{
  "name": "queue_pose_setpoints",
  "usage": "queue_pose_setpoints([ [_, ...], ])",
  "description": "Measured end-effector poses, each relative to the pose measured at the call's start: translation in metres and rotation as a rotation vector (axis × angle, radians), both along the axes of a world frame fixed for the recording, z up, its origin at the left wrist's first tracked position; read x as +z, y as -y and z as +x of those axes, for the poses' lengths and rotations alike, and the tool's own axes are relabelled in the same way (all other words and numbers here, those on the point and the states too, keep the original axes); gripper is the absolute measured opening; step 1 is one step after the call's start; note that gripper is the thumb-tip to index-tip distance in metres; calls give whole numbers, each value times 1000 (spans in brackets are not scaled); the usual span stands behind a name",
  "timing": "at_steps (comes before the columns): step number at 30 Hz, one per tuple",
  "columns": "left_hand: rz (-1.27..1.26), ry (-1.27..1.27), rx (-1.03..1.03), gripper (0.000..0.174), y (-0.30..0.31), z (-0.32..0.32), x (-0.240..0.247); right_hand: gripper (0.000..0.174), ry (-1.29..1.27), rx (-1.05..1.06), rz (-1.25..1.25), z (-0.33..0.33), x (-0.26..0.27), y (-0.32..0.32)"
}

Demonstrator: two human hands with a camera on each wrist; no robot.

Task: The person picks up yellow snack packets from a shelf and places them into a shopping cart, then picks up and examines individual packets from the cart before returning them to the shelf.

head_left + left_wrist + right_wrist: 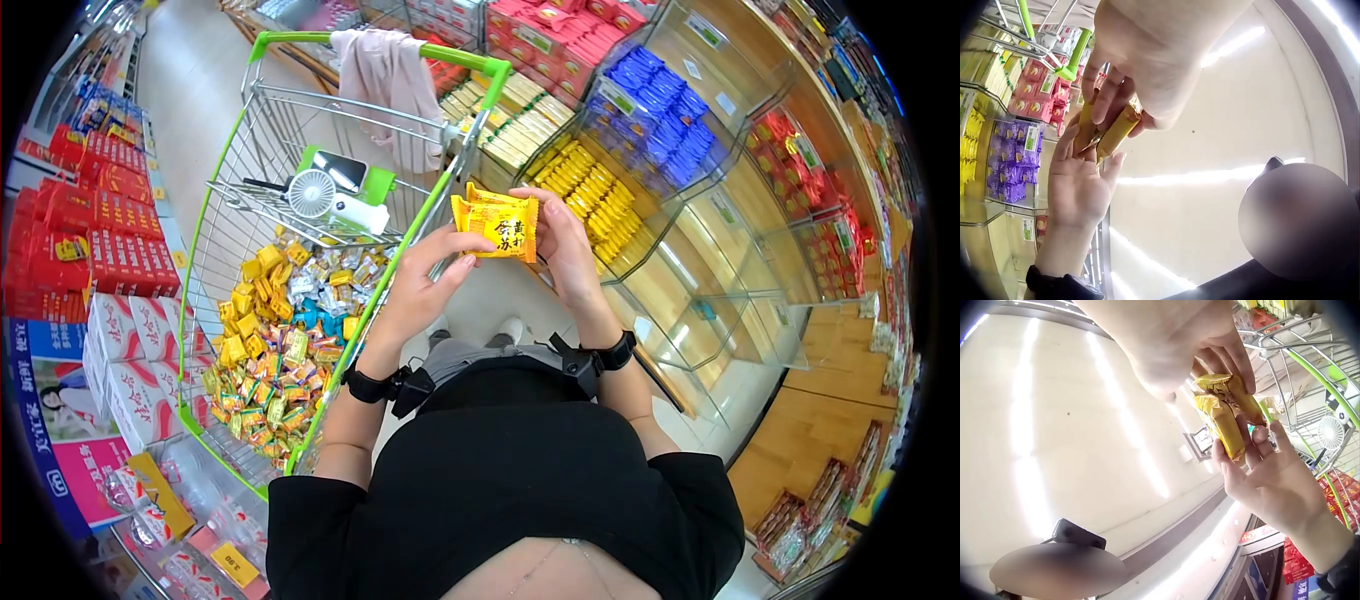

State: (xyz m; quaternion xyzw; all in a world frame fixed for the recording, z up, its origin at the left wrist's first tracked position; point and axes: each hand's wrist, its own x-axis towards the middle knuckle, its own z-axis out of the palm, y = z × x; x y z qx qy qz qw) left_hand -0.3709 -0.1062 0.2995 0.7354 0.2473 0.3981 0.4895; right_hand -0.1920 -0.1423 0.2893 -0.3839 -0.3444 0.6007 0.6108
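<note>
1. Two small yellow packets (510,220) are held just to the right of the shopping cart (290,37), one partly behind the other.
2. On the side nearer the cart, they are pinched by the fingers of the left hand (425,282); on the side farther from it, by those of the right hand (568,245). Both grips are narrowed to the packets.
3. A light load is suggested by their size; the glossy wrapping may be slippery, and the filling could be crushed.
4. The packets are probably best taken by their edges, with pressure kept gentle.
5. Whether they are joined cannot be told.
</note>
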Motion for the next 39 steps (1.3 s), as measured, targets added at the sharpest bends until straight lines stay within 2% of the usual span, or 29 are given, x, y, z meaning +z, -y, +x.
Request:
queue_pose_setpoints([
  [4,0,-53,-17,14,6,22,-9,31,190,-83,36,21,-7,14],
  [6,-35,-75,-42,14,10,32,-13,41,257,-82,55,29,-3,23],
  [7,-56,-88,-63,14,11,38,-15,48,235,-97,24,34,-4,26],
  [15,-97,-197,-288,20,15,71,-13,51,240,-178,-3,63,-20,53],
  [17,-198,-293,-377,22,14,79,-14,51,224,-207,-15,69,-23,58],
  [21,-177,-365,-482,21,10,100,-21,50,286,-279,-59,80,-29,67],
  [24,-103,-493,-541,15,4,119,-19,49,315,-351,-91,91,-38,73],
  [26,214,-589,-510,12,-2,133,-29,48,339,-404,-104,98,-43,75],
  [27,217,-587,-538,12,-5,141,-32,48,353,-423,-138,102,-44,75],
  [29,308,-713,-468,17,-12,159,-38,49,366,-471,-176,110,-48,75],
  [31,320,-705,-486,21,-20,175,-38,46,497,-571,-148,118,-50,72],
  [34,344,-708,-468,29,-37,197,-46,46,480,-650,-168,132,-53,68],
  [36,221,-508,-507,33,-49,210,-55,46,475,-681,-193,140,-56,63],
  [37,61,-488,-541,47,-53,216,-54,46,472,-696,-216,145,-57,61],
  [39,2,-424,-592,53,-62,229,-64,47,489,-718,-211,152,-64,55],
])
